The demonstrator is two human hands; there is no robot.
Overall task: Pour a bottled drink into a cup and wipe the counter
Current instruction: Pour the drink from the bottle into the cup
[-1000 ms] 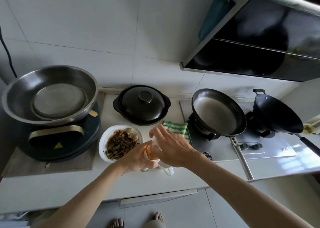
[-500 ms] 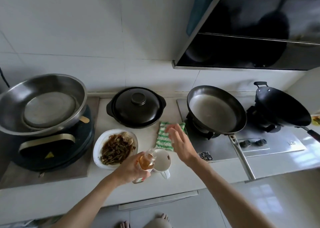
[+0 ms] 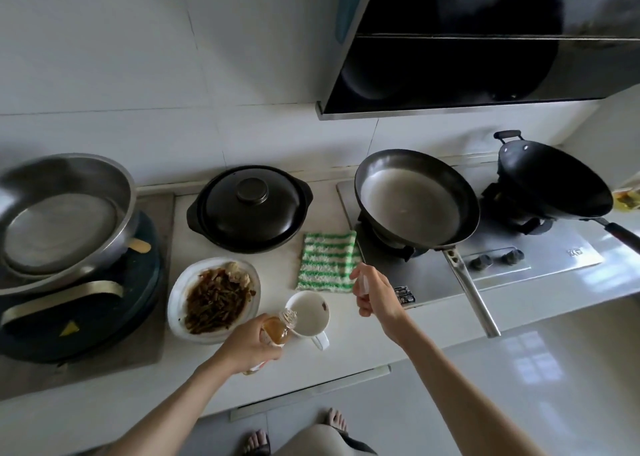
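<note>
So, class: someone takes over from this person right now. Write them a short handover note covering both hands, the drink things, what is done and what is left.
Left hand: holds the bottle, tilted, its open mouth at the rim of the white cup.
Right hand: raised beside the cup, fingers closed on something small and pale, probably the cap.
Cup stands on the counter between the plate of food and the hob. Green striped cloth lies just behind it.
Done: bottle opened.
Left: pour; no stream visible yet. Then wipe the counter.
</note>
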